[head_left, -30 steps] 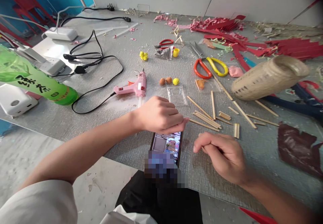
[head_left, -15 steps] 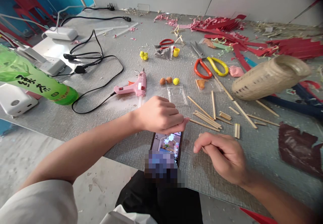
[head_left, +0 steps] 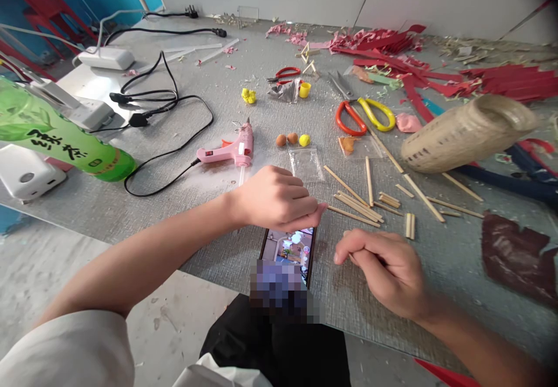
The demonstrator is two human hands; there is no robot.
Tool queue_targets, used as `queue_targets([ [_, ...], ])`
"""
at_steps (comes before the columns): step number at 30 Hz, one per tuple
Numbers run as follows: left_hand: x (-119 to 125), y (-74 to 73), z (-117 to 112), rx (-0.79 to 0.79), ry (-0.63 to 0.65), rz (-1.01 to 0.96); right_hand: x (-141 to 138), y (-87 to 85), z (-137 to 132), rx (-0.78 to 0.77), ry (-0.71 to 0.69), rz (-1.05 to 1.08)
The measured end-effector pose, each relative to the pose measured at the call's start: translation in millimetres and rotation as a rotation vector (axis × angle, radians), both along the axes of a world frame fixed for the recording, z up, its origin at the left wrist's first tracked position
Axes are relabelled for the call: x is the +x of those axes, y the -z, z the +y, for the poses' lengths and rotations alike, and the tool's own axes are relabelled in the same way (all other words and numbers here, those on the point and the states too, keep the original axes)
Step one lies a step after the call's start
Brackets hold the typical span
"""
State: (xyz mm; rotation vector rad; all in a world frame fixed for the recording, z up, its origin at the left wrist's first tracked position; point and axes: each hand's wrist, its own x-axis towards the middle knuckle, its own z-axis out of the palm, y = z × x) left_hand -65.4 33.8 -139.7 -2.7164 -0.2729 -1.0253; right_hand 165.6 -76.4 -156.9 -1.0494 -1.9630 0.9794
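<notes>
My left hand (head_left: 281, 198) is closed in a loose fist, back upward, above the top end of a phone (head_left: 288, 247) with a lit screen. A blurred patch covers the phone's lower part. To the right, my right hand (head_left: 386, 268) rests by the table's front edge, fingers curled in and thumb against them. Nothing shows in either hand. Just beyond them lie several thin wooden sticks (head_left: 355, 207), with a short bundle of sticks (head_left: 410, 226) at the right. A clear plastic bag (head_left: 305, 164) lies beyond my left hand, near two brown balls and a yellow ball (head_left: 304, 140).
A pink glue gun (head_left: 231, 149) lies on the left, its black cable running to plugs. A green tea bottle (head_left: 65, 137) is at far left. Scissors (head_left: 351, 117), a tan bottle-shaped container (head_left: 466, 134), red paper strips (head_left: 392, 50) and a dark red sheet (head_left: 517, 256) occupy the right.
</notes>
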Motion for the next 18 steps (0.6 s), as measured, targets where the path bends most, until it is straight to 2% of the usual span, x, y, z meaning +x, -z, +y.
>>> queue_targets([
  [18,0.3,1.0,-0.3,0.005,-0.005,0.007,0.7,-0.6,-0.8,0.004,-0.002,-0.016],
])
